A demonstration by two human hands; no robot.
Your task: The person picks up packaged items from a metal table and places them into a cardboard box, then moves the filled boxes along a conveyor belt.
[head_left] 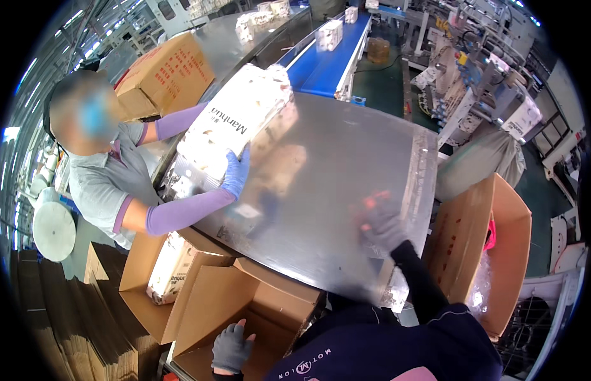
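Observation:
My left hand, in a grey glove with bare fingertips, is over the near side of an open cardboard box. Its fingers are loosely bent and a little apart, with nothing visible in them. Above the right part of the metal table, my right hand is smeared by motion, its orange-red fingertips and grey glove just showing. I cannot make out whether it holds anything. Across the table's left side, a co-worker in blue gloves and purple sleeves handles a large white patterned pack.
A second open box at the left holds a white patterned pack. Flattened cardboard stands at the lower left. A tall open box is on the right. Beyond the table runs a blue conveyor belt carrying packs; a closed carton sits behind the co-worker.

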